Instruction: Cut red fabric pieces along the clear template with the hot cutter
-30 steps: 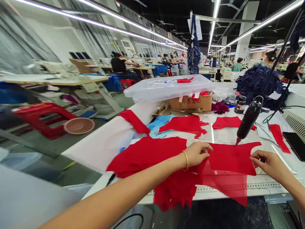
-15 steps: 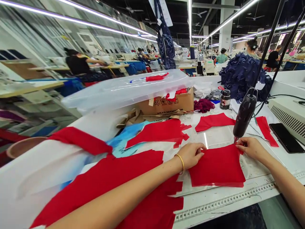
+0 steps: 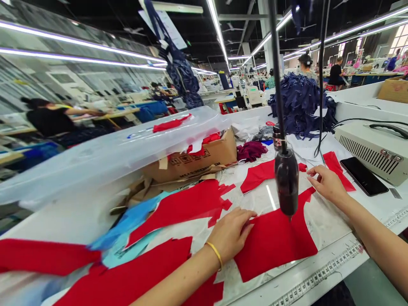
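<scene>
**Cutting bench: red fabric panel under two hands**

- Red strip (image 3: 44,256): far to the left of the left hand, lying on the white table (image 3: 321,221).
- Blue fabric (image 3: 127,229): left of and beyond the left hand, partly under red pieces.
- Clear plastic lid (image 3: 105,148): beyond the left hand, resting on a cardboard box (image 3: 197,159).
- Left hand (image 3: 230,233): palm down, fingers together and flat, pressing the left edge of the red panel; a gold bangle (image 3: 214,255) on the wrist.
- Red panel (image 3: 277,242): flat on the table, between the two hands, just under the tip of the hanging tool.
- Hanging dark tool (image 3: 287,182): suspended on a rod, directly above the panel, right of the left hand.
- Right hand (image 3: 327,183): fingers loosely spread, fingertips at the panel's far right corner; a pinch cannot be told.
- Black phone (image 3: 363,175): just right of the right hand, beside a beige machine (image 3: 372,151).
</scene>
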`<state>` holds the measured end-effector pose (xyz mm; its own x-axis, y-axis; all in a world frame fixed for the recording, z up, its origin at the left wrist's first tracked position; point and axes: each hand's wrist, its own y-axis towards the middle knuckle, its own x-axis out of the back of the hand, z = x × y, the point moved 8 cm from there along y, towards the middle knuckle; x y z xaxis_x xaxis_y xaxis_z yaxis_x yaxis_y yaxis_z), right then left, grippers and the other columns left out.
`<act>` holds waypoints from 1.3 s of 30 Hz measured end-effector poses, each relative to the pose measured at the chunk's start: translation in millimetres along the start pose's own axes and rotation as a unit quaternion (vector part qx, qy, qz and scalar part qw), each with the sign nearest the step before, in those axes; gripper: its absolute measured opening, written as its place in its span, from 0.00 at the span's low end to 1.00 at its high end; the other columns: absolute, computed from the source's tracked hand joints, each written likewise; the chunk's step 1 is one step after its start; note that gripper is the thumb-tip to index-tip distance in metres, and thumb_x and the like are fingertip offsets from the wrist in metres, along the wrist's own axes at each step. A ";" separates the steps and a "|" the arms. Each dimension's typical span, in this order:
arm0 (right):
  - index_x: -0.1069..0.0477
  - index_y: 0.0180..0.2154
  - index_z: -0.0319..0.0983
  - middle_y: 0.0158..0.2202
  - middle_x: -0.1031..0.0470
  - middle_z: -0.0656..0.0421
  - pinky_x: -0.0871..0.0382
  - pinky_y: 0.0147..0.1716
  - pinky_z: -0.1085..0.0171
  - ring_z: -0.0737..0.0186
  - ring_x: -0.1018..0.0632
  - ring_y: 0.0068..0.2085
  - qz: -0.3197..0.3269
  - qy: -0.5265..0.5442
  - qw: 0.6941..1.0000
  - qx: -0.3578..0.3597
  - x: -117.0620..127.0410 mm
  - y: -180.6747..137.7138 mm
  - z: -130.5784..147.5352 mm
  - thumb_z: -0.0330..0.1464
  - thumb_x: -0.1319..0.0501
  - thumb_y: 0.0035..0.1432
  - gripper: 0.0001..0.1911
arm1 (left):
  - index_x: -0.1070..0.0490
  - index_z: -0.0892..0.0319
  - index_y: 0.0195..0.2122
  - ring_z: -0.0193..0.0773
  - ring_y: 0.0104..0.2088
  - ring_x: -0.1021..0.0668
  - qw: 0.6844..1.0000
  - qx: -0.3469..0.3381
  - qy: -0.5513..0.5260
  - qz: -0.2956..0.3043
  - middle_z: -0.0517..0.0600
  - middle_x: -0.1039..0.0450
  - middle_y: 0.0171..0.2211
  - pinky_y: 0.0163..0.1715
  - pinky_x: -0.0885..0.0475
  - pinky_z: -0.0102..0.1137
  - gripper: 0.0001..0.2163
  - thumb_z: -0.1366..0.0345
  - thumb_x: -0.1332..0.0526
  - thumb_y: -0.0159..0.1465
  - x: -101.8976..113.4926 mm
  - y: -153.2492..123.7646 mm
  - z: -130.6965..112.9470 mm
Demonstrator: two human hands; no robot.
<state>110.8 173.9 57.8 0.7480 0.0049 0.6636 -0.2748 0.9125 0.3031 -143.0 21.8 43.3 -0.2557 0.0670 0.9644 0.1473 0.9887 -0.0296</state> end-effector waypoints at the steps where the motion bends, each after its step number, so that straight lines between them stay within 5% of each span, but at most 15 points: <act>1: 0.24 0.37 0.42 0.38 0.21 0.56 0.33 0.31 0.63 0.63 0.27 0.30 0.000 0.012 1.000 0.007 3.2 -2.0 6.3 0.36 0.40 0.59 0.08 | 0.23 0.57 0.47 0.49 0.43 0.21 0.999 -0.027 0.013 -0.024 0.55 0.22 0.41 0.45 0.23 0.42 0.13 0.70 0.46 0.68 1.4 -3.0 -4.2; 5: 0.26 0.45 0.41 0.42 0.21 0.55 0.29 0.31 0.65 0.62 0.22 0.37 0.002 0.128 0.989 0.068 10.7 -15.8 47.8 0.45 0.46 0.67 0.17 | 0.26 0.55 0.51 0.49 0.49 0.21 0.979 -0.162 0.022 -0.125 0.56 0.23 0.49 0.48 0.20 0.42 0.16 0.73 0.48 0.68 0.2 -16.6 -34.4; 9: 0.30 0.50 0.40 0.46 0.22 0.53 0.26 0.37 0.62 0.60 0.23 0.42 0.012 0.089 0.990 0.111 0.8 -21.0 69.3 0.37 0.46 0.68 0.14 | 0.28 0.56 0.54 0.48 0.54 0.20 0.965 -0.233 0.013 -0.118 0.57 0.22 0.53 0.53 0.21 0.42 0.19 0.76 0.50 0.67 -16.2 -19.7 -60.0; 15: 0.26 0.49 0.40 0.49 0.23 0.49 0.28 0.51 0.47 0.45 0.26 0.53 0.108 -0.056 0.988 0.089 -34.6 -19.4 33.3 0.25 0.29 0.42 0.28 | 0.28 0.56 0.56 0.47 0.53 0.19 0.968 -0.231 0.008 -0.100 0.57 0.23 0.54 0.51 0.19 0.39 0.19 0.76 0.49 0.68 -21.4 -16.0 -62.7; 22: 0.26 0.47 0.39 0.51 0.25 0.46 0.34 0.56 0.41 0.44 0.28 0.55 0.032 -0.038 0.998 0.028 -13.3 -11.5 2.7 0.21 0.42 0.54 0.19 | 0.28 0.58 0.57 0.45 0.56 0.20 0.964 -0.245 0.018 -0.102 0.57 0.24 0.56 0.54 0.21 0.37 0.19 0.76 0.50 0.70 -23.7 -21.0 -60.1; 25: 0.29 0.47 0.40 0.49 0.24 0.49 0.30 0.54 0.47 0.50 0.25 0.52 -0.007 0.021 0.999 0.032 6.2 -7.5 16.5 0.30 0.48 0.66 0.12 | 0.28 0.57 0.57 0.44 0.56 0.20 0.964 -0.244 0.000 -0.104 0.56 0.24 0.56 0.54 0.21 0.38 0.18 0.75 0.49 0.70 -22.6 -20.8 -58.7; 28: 0.35 0.55 0.41 0.51 0.24 0.52 0.26 0.50 0.55 0.58 0.22 0.49 0.001 0.155 0.986 0.068 14.8 -11.0 49.4 0.42 0.54 0.71 0.19 | 0.29 0.56 0.58 0.44 0.55 0.20 0.963 -0.245 -0.012 -0.111 0.56 0.24 0.56 0.54 0.21 0.38 0.18 0.74 0.49 0.71 -20.8 -19.8 -58.8; 32: 0.40 0.59 0.41 0.55 0.26 0.50 0.28 0.52 0.54 0.55 0.23 0.52 0.035 0.331 0.934 0.132 5.6 -23.3 101.6 0.46 0.33 0.52 0.37 | 0.31 0.56 0.60 0.45 0.58 0.22 0.964 -0.243 -0.009 -0.109 0.56 0.26 0.59 0.55 0.22 0.41 0.19 0.73 0.50 0.72 -23.2 -15.8 -62.8; 39: 0.37 0.40 0.42 0.31 0.29 0.62 0.30 0.33 0.62 0.60 0.26 0.32 -0.082 0.259 0.957 0.100 -1.2 -19.9 115.4 0.35 0.42 0.47 0.15 | 0.34 0.58 0.63 0.46 0.62 0.25 0.963 -0.264 0.007 -0.054 0.58 0.29 0.62 0.58 0.24 0.42 0.21 0.74 0.50 0.71 -42.3 3.8 -88.5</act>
<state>45.6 108.5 129.9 0.9758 0.1183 0.1838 -0.2000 0.8222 0.5328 -47.0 10.8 25.7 -0.2838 -0.0382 0.9581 0.5861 0.7839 0.2049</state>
